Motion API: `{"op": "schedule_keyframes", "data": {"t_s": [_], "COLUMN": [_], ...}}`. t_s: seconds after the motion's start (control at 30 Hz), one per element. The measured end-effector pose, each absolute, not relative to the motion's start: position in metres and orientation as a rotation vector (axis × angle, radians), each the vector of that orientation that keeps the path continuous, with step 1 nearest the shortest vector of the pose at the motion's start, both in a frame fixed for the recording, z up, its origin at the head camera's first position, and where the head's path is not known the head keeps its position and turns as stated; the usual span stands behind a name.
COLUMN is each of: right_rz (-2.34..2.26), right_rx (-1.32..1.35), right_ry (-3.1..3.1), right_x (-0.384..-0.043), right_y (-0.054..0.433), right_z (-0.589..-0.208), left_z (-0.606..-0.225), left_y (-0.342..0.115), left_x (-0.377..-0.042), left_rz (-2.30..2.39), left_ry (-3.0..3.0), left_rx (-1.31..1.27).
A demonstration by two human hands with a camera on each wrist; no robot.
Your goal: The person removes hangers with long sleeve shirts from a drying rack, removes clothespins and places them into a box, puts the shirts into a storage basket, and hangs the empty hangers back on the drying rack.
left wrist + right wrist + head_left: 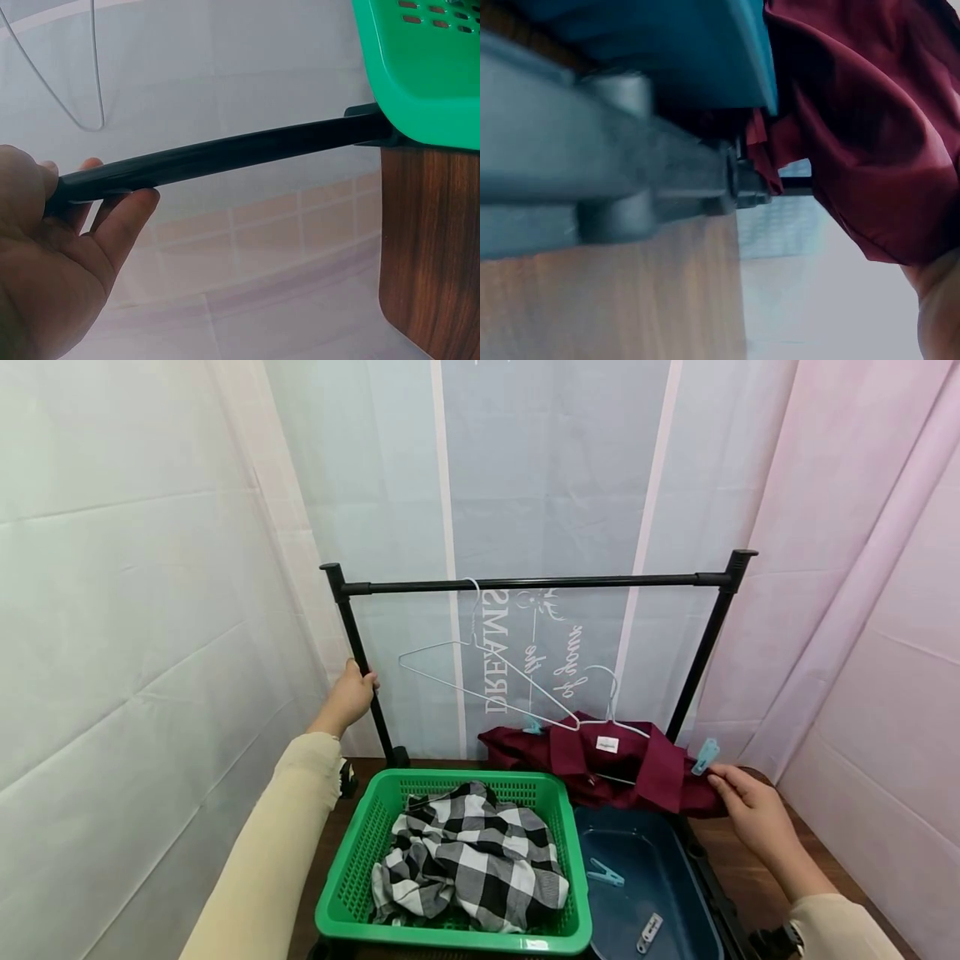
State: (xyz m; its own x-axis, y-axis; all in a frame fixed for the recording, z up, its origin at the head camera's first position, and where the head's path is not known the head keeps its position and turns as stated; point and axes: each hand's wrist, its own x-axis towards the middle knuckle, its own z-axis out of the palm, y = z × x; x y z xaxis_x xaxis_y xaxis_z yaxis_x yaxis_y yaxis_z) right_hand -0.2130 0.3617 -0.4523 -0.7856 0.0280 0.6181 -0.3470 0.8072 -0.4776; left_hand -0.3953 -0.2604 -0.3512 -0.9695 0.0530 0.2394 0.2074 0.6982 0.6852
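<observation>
My left hand [347, 697] grips the left post of a black clothes rack [363, 647]; the left wrist view shows thumb and fingers around the black post [225, 156]. On the right, my right hand [753, 814] pinches the shoulder end of a maroon shirt [577, 764]. A light blue clothespin [705, 756] is clipped right beside those fingers, and another clothespin [533, 727] sits at the opposite shoulder. The shirt is on a white wire hanger [613, 693], whose hook shows below the bar. In the right wrist view, maroon cloth [877, 142] covers most of my fingers.
A bare white hanger [491, 647] hangs tilted from the rack's bar [600, 582]. In front stands a green basket [330, 893] with a black-and-white checked garment [472, 860]. Beside it, a dark blue tray [637, 835] holds a blue clothespin [604, 873] and a grey clothespin [649, 933].
</observation>
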Motion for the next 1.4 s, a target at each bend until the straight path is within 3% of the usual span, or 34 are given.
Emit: {"op": "schedule_keyframes", "data": {"t_s": [0.4, 0.77, 1.4], "right_rz": [0.98, 0.611, 0.724], "right_rx": [0.503, 0.715, 0.409], "right_ry": [-2.35, -2.138, -2.108], "right_x": [-0.2, -0.205, -0.218], "right_y": [0.372, 0.338, 0.303], "right_z": [-0.469, -0.426, -0.357], "left_z": [-0.353, -0.348, -0.355], "left_y": [-0.26, -0.263, -0.263], "left_x": [-0.398, -0.393, -0.401], "left_rz": [-1.125, -1.156, -1.227], "left_ry": [-2.702, -2.73, -2.71], "left_rx": [-0.211, -0.213, -0.244]}}
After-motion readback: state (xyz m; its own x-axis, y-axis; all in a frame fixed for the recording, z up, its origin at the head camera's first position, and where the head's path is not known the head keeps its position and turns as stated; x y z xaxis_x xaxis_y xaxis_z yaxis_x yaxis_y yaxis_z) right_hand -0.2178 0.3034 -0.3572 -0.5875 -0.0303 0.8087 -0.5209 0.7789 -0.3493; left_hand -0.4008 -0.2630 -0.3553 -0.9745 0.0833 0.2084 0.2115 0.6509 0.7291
